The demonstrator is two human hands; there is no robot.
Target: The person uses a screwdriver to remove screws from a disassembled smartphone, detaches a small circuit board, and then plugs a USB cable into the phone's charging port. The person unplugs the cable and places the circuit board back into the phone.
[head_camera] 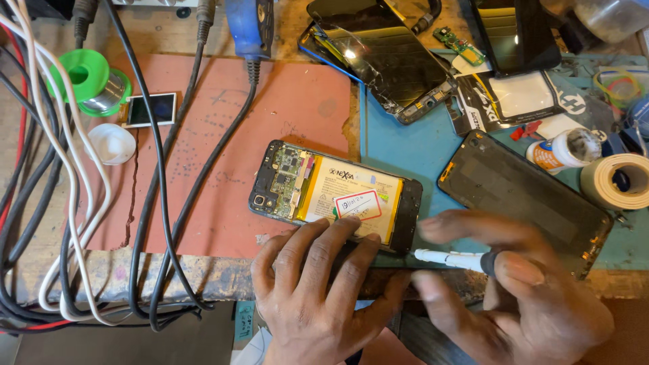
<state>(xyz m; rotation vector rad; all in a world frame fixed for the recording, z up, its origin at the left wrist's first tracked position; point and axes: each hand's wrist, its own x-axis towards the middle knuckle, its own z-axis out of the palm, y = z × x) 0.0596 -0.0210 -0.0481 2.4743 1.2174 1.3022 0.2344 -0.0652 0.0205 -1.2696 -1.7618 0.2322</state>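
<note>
An opened phone (291, 179) lies face down at the middle of the bench, its green circuit board and white-and-yellow battery (351, 192) exposed. My left hand (318, 290) rests its fingertips on the phone's near edge and holds nothing. My right hand (520, 290) grips a small screwdriver (449, 259) with a white shaft and black handle. The tip points left, at the phone's lower right corner. The phone's black back cover (527, 196) lies just to the right.
A cracked phone screen (385, 57) lies at the back, and a small display (152, 109) at the left. A green solder spool (91, 81) and several cables (67, 203) crowd the left side. A tape roll (618, 179) and a glue bottle (561, 150) sit at right.
</note>
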